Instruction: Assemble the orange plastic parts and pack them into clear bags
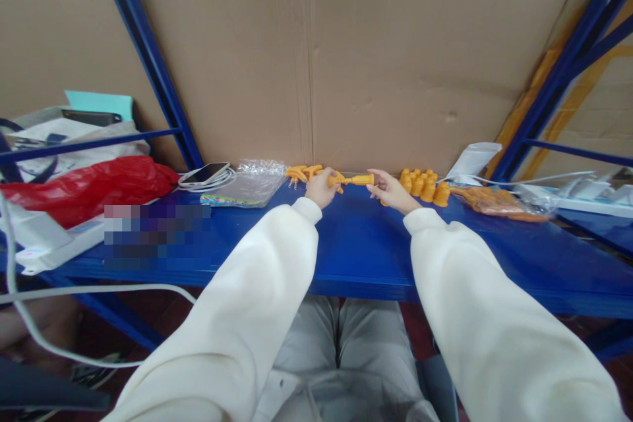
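Blue shelf (356, 257) with orange caps (425, 186), phone (208, 173), red bag (93, 184) (crumpled), clear packet (252, 181).

Cream-white long sleeves over pale grey trousers.

The left sleeve (257, 303) and the right sleeve (489, 316) are alike: loose, soft-looking cream-white fabric, plain and without print, lightly folded along its length and gathered into a narrower cuff at each wrist. Beyond the cuffs the left hand (321, 190) and the right hand (393, 192) are bare. Light grey trousers (341, 343) show between the sleeves, creased at the lap.
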Demonstrator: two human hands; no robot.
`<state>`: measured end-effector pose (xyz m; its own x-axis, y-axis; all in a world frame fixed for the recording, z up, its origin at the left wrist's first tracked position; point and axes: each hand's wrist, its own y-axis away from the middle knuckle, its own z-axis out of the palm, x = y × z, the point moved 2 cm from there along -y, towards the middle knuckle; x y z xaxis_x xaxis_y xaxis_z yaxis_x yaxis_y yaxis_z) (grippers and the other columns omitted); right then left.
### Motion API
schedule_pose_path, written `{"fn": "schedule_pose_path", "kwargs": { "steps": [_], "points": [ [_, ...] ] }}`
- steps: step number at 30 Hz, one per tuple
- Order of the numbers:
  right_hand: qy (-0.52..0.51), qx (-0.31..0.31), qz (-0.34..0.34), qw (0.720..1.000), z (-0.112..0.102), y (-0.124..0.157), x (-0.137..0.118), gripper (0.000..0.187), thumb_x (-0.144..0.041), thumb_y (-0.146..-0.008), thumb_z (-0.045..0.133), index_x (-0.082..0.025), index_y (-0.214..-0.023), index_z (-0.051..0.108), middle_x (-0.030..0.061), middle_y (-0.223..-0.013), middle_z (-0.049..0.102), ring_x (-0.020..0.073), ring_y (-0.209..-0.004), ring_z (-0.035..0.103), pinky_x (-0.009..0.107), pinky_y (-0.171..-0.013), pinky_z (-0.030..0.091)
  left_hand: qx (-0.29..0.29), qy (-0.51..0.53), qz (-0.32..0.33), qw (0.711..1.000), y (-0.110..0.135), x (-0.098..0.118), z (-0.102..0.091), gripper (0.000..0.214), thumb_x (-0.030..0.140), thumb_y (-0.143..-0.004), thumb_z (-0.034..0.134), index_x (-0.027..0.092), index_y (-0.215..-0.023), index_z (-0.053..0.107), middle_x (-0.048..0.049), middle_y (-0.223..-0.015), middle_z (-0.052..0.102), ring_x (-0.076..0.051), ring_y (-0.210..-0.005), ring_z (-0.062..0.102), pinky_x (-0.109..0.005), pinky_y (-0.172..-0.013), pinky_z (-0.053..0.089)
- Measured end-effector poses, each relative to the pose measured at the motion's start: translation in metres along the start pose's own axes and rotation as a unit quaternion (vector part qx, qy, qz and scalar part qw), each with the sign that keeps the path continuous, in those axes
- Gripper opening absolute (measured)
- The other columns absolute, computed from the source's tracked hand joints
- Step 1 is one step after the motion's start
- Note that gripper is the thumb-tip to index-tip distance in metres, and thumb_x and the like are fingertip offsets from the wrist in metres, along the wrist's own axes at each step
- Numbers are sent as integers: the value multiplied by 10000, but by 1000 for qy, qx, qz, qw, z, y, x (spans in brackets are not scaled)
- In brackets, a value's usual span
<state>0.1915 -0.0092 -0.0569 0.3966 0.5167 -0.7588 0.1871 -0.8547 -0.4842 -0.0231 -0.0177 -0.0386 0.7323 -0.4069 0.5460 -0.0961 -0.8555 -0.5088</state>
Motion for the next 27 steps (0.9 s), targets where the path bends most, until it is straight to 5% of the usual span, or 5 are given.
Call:
{"fn": "schedule_pose_path", "kwargs": {
  "steps": [7, 12, 15, 22, 27],
  "points": [
    [-1, 0, 30, 1000, 0, 3, -7, 473, -629, -829, 670, -166, -919, 628, 15, -649, 636, 127, -494, 572, 240, -488, 458, 12, 22, -2, 1000, 0, 1, -1, 198, 133, -832, 689, 221, -997, 624, -41, -958, 736, -191, -824, 707, -304, -765, 575],
    [21, 1, 70, 997, 1, 5, -10, 614, -720, -891, 510, -182, -597, 538, 23, -526, 584, 102, -441, 537, 213, -456, 408, 5, 12, 4, 1000, 1, 1, 0, 191, 133, -836, 683, 218, -995, 622, -30, -881, 730, -197, -817, 708, -313, -782, 572],
    [-3, 15, 89, 996, 3, 5, -10, 583, -687, -916, 502, -176, -640, 557, 34, -560, 624, 99, -437, 549, 211, -458, 421, -2, 7, 11, 1000, 1, 2, 0, 196, 134, -841, 677, 215, -1011, 621, -28, -861, 730, -201, -812, 711, -322, -794, 569],
    [-102, 3, 106, 989, 5, 7, -16, 361, -432, -888, 712, -190, -1104, 553, -34, -613, 668, 104, -451, 592, 191, -456, 453, -5, 3, 13, 1000, 0, 1, 1, 201, 143, -845, 667, 207, -1030, 620, -28, -886, 739, -188, -797, 708, -307, -770, 569],
    [-111, 3, 107, 988, 4, 9, -21, 343, -465, -857, 739, -194, -925, 539, -28, -558, 656, 94, -405, 565, 181, -420, 433, 2, 14, 15, 1000, 0, -1, 2, 212, 150, -847, 666, 213, -1044, 621, -30, -878, 733, -183, -775, 699, -296, -727, 575]
  ]
}}
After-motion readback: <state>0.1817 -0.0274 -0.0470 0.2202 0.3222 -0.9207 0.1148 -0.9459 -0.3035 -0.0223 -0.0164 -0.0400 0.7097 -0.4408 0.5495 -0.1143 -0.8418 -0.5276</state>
